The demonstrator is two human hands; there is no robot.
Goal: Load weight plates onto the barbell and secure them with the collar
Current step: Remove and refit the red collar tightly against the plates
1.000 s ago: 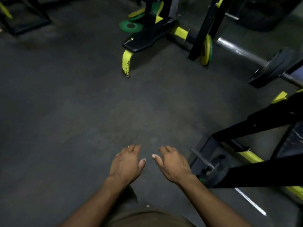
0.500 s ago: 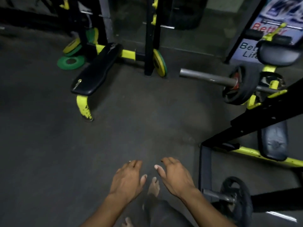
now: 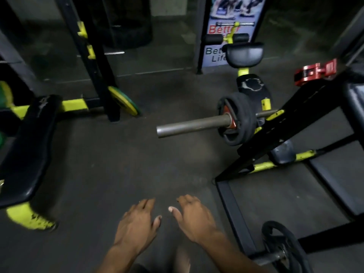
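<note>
Barbell: bare steel sleeve pointing out over the dark floor, right of the floor's middle, open end toward the left. Sleeve looks roughly level. At its inner end, two black weight plates sit on the sleeve against a red hub; thinner bar shaft runs on behind them toward the black-and-yellow rack at the right edge. Sleeve outside the plates is bare.

Red collar: resting high on the rack frame near the upper right, apart from the barbell, well above and to the right of the plates.

Another black plate stands on a short peg at the base of the rack, lower right corner of the floor.

Both hands low at the near edge of the floor, backs up, close side by side, not touching. Left hand: fingers loosely extended, slightly spread, holding nothing. Right hand: same, relaxed, thumb pointing toward the left hand, empty. Both well short of the sleeve.

Outward: a black padded bench with yellow legs along the left edge. A yellow-and-green plate leans against a black upright behind it. Poster with partly hidden lettering at the far side. Picture is dim and somewhat blurred.
</note>
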